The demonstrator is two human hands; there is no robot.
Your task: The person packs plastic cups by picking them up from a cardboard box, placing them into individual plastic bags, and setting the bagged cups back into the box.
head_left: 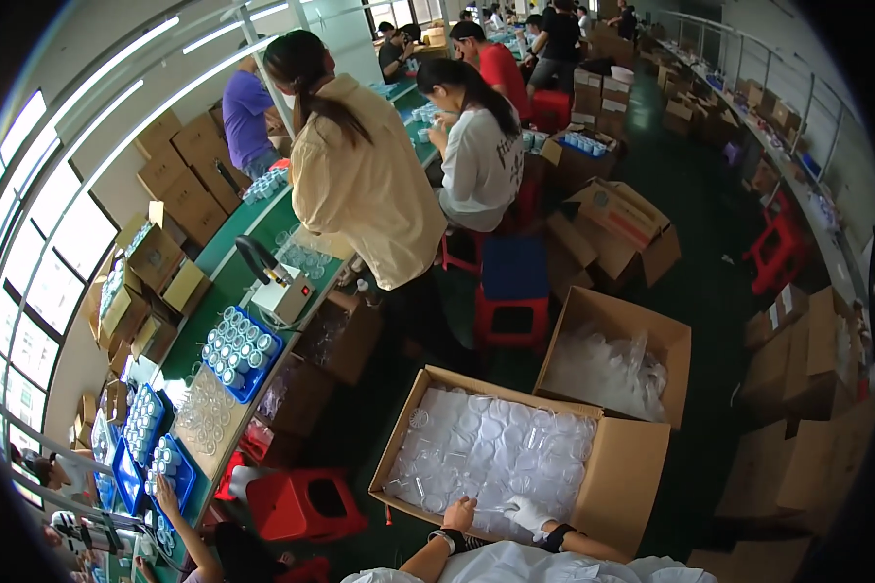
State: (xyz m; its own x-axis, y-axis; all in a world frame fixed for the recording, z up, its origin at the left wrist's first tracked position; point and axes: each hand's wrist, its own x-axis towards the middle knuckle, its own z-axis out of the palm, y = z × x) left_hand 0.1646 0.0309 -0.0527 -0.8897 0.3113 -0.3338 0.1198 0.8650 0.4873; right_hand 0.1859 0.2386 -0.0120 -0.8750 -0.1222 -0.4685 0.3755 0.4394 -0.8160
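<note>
In front of me stands an open cardboard box (634,476) full of clear, round plastic parts (491,442), which look like cups or lids in rows. Both hands are at its near side, over the contents. My left hand (459,515), bare with a dark band at the wrist, has its fingers curled closed; what they hold, if anything, is too small to name. Just right of it, my right hand (529,515) wears a white glove, its fingers drawn together against the clear plastic. White glove and pale contents blend, so its grip is hard to make out.
Behind the box is another open carton (612,364) with clear plastic bags. A red stool (306,503) stands left, by a green workbench with a blue tray (241,355) of white-and-blue jars. A person in a cream jacket (365,175) stands ahead, near a blue-topped stool (515,270).
</note>
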